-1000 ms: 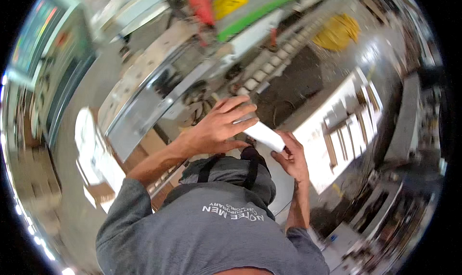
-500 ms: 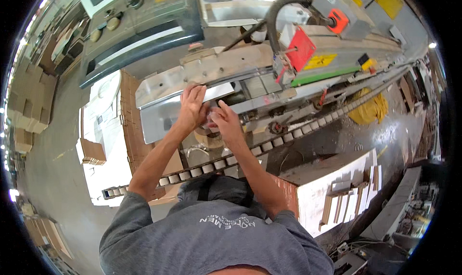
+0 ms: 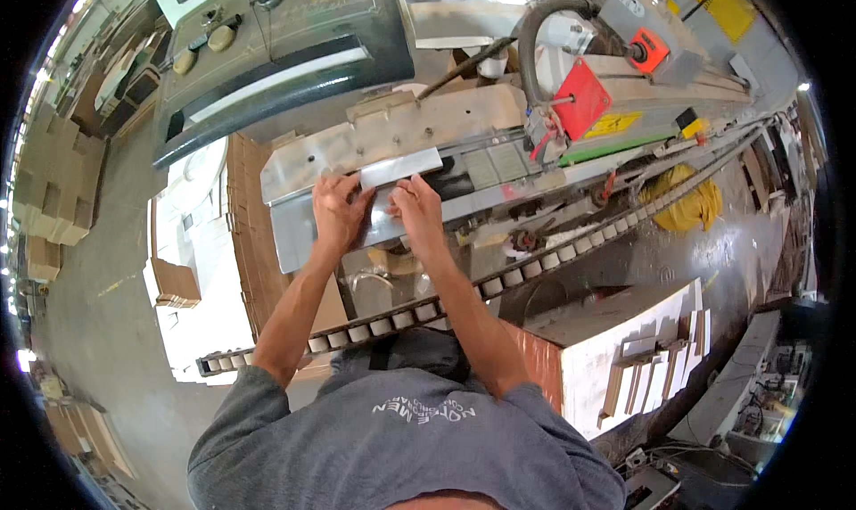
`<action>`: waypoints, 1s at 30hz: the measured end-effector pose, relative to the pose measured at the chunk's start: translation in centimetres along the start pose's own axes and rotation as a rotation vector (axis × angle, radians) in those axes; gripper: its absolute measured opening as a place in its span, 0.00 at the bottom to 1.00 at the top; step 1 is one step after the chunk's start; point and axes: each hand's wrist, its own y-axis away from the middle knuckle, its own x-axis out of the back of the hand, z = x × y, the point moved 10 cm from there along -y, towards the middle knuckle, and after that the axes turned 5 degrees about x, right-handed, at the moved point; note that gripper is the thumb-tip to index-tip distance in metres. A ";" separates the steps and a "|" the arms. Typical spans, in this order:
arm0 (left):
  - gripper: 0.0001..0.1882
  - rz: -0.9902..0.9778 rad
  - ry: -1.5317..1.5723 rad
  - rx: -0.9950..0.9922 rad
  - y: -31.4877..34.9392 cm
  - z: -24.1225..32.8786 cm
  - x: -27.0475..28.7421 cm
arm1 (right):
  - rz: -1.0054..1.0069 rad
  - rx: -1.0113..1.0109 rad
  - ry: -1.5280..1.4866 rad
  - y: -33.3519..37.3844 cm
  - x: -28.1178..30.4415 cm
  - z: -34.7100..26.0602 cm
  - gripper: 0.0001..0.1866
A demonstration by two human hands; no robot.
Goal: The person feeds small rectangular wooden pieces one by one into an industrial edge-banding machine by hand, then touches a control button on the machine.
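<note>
A narrow white strip (image 3: 403, 168) lies on the flat metal bed (image 3: 299, 231) of a machine, along its pale back fence (image 3: 308, 158). My left hand (image 3: 337, 211) is bent at the strip's left end, thumb and fingers closing on it. My right hand (image 3: 417, 211) is curled just at the strip's front edge, its fingertips drawn together; whether anything is between them is hidden. To the right of the strip is a dark opening (image 3: 456, 176) in the bed.
A roller track (image 3: 379, 324) crosses in front of my arms. Stacked white-faced boards (image 3: 192, 242) stand left, more boards (image 3: 637, 358) at right. A red plate (image 3: 582, 98) and hose (image 3: 528, 51) sit over the machine. A control panel (image 3: 285, 64) is at the back left.
My hands were close together in front of the strip; they have parted. The left moved left to the strip's end, the right slightly up to its front edge. The view has shifted a little.
</note>
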 end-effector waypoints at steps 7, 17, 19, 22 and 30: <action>0.11 -0.004 -0.060 0.087 0.5 -0.9 -0.1 | 0.068 -0.004 0.050 -0.5 0.3 0.7 0.10; 0.07 -0.124 0.006 0.003 -1.1 2.3 -3.4 | 0.066 0.099 0.226 -1.7 3.6 -1.5 0.10; 0.07 -0.133 0.027 0.007 -1.4 3.0 -4.5 | 0.085 0.092 0.264 -2.6 5.0 -1.8 0.12; 0.06 -0.149 0.045 0.006 -1.8 4.4 -6.5 | 0.177 0.061 0.278 -3.3 7.8 -2.3 0.09; 0.07 -0.174 0.005 -0.004 -3.0 9.1 -12.5 | 0.231 0.089 0.355 -5.6 14.8 -4.0 0.07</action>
